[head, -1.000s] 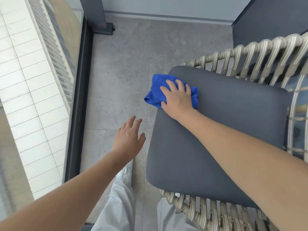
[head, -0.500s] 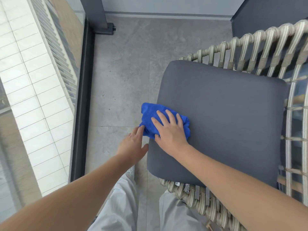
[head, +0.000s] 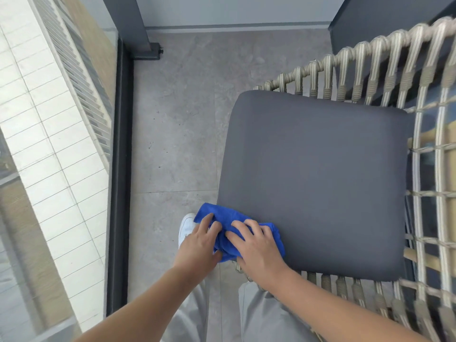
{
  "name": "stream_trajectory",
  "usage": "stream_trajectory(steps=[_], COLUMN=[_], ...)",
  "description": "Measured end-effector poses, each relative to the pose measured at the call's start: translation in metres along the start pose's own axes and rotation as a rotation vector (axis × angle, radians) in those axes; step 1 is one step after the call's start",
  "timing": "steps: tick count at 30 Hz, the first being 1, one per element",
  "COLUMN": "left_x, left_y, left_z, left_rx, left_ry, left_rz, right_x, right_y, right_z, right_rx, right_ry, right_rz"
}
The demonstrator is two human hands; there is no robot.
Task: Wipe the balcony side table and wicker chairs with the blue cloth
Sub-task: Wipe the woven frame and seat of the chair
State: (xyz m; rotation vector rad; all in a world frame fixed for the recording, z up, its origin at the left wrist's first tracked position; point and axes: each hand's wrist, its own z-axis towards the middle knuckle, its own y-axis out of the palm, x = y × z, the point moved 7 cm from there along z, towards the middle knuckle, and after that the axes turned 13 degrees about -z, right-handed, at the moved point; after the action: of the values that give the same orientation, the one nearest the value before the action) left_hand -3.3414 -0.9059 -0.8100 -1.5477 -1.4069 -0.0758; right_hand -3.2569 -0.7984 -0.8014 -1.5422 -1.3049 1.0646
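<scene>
Both hands are on the blue cloth point(head: 228, 219) at the near left corner of the grey seat cushion point(head: 318, 181), the bunched fabric spilling past the cushion's edge over the floor point(head: 177, 119). The left hand point(head: 198, 245) pinches the cloth's left end between fingers and thumb (a white shoe point(head: 185, 227) shows just beyond it). The right hand point(head: 257, 250) lies on top with fingers curled into the fabric, and the wicker chair point(head: 370, 70) frames the cushion.
</scene>
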Motion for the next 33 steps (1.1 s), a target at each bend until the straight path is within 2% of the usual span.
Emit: stream_trajectory(steps=[3, 7, 12, 17, 19, 22, 26, 33], left_x=[0.003, 0.018, 0.081, 0.183, 0.223, 0.275, 0.336, 0.47], left_y=[0.001, -0.017, -0.068, -0.146, -0.178, -0.213, -0.239, -0.237], left_z=[-0.002, -0.002, 0.009, 0.008, 0.003, -0.007, -0.03, -0.1], left_rx=[-0.061, 0.037, 0.266, 0.484, 0.523, 0.5, 0.441, 0.0], left_ry=[-0.062, -0.063, 0.032, 0.132, 0.135, 0.093, 0.009, 0.093], left_rz=[0.021, -0.097, -0.345, -0.652, -0.794, -1.017, -1.186, -1.322], right_x=[0.001, 0.022, 0.076, 0.121, 0.135, 0.145, 0.153, 0.171], right_y=[-0.002, -0.027, -0.092, -0.196, -0.247, -0.326, -0.408, -0.492], right_z=[-0.005, 0.003, 0.007, 0.002, -0.003, -0.024, -0.067, -0.162], right_rx=[-0.06, -0.087, 0.136, 0.272, 0.32, 0.389, 0.481, 0.526], right_ry=[0.023, 0.087, 0.358, 0.517, 0.536, 0.502, 0.517, 0.624], right_rz=[0.089, 0.276, 0.463, 0.768, 0.917, 1.017, 1.084, 1.101])
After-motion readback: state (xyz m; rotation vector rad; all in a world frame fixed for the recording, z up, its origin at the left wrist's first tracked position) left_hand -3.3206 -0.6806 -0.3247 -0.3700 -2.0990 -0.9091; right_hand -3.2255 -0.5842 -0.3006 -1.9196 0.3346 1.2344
